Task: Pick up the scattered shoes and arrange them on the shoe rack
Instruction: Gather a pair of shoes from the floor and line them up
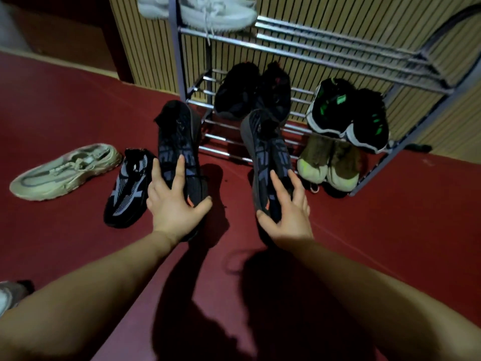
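My left hand point(174, 207) grips one black-and-purple sneaker point(177, 136), my right hand point(289, 214) grips its mate point(265, 144), both held before the metal shoe rack point(180, 61).

Both held shoes point(179, 142) black, purple-grey patterned, orange-tipped; floor point(65, 100) dark red; rack point(178, 48) chrome; sneaker point(62, 170) beige.

Shoe rack point(325, 40) of shiny chromed metal rails, dark knit-cloth shoes point(179, 142), matt smooth red floor point(65, 105), ribbed wood-look wall panel point(145, 43), fuzzy olive slippers point(330, 162)
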Demonstrator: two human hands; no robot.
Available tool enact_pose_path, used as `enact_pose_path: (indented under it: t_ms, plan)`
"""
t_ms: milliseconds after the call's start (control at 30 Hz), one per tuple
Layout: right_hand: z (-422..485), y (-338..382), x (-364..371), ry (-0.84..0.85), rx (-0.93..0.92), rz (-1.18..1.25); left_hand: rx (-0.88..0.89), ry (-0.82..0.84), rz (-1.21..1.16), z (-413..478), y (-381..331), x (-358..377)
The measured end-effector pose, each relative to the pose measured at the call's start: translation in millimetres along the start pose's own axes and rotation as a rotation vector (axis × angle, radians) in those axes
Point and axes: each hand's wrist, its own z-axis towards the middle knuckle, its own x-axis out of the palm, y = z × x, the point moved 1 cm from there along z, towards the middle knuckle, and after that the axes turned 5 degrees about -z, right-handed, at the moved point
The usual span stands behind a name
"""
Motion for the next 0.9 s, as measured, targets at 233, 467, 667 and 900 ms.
enact_pose_path:
  t_ms: [233, 467, 667, 900]
  plan:
    - [35, -6, -58, -0.207, -0.115, -0.135, 0.136, -0.102, -0.107, 38, -80, -8]
    - [79, -18, -153, -0.366, 0.029, -0.167, 0.214, -0.080, -0.161, 86, -183, 0]
    - [142, -39, -243, -0.376, 0.219, -0.193, 0.291, 0.030, -0.039, 131, -300, 25]
    - [163, -82, -259, -0.129, 0.366, -0.282, 0.310, 0.478, -0.225, 156, -380, 65]
